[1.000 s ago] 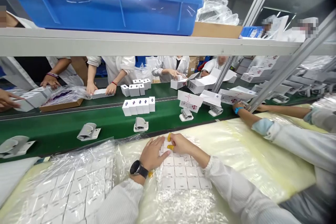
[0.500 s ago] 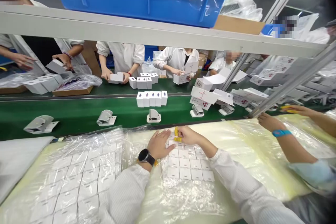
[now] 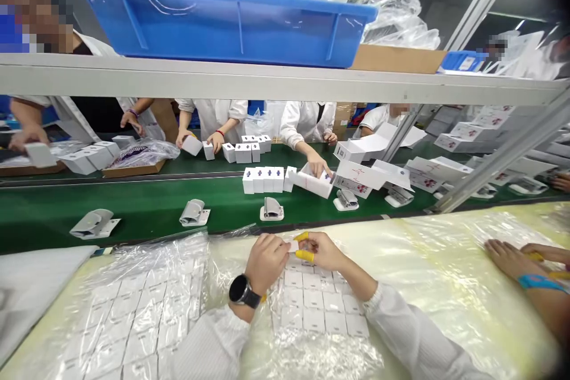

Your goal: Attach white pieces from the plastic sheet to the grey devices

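Observation:
My left hand, with a black watch on the wrist, has its fingers curled around one end of a small white flat piece. The other end sits between the yellow-covered fingertips of my right hand. Both hands are over the far edge of a clear plastic bag that holds rows of flat white boxes. My palms hide part of the bag's far end. To the left lies a second, larger clear bag with similar white boxes in a grid.
Pale yellow foam covers the bench. Beyond it runs a green conveyor with grey-white devices and white boxes. Co-workers' hands handle boxes across it. Another person's hand rests at right. A shelf with a blue bin spans above.
My left hand has gone from lying flat on the bag to curled fingers. My right fingers have opened out around the white piece. The neighbour's hands at right came lower, and the view tilted up.

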A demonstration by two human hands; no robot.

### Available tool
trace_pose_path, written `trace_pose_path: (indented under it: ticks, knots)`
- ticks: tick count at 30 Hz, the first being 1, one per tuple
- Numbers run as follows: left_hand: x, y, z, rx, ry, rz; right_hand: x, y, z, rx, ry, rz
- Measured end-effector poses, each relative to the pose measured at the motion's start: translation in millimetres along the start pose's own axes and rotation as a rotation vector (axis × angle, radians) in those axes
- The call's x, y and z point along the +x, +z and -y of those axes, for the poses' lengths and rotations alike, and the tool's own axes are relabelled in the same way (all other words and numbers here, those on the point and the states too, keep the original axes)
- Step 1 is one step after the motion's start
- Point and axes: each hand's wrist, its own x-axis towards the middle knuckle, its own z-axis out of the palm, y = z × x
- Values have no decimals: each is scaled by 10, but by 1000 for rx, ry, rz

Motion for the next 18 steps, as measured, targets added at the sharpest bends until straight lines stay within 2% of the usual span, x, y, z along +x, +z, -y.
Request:
trace_pose_path:
  ticks: [7, 12, 14, 18]
  knots:
    - [133, 72, 46, 91, 11, 58, 181, -107, -112, 76, -7, 33]
    - [292, 146, 120, 107, -3, 94, 433, -279, -156, 79, -33, 197]
    - [371, 167, 149, 118, -78, 124, 535, -387, -203, 16, -65, 190]
    - [555, 217, 238, 138, -292, 166, 798, -691, -391, -268, -150, 61]
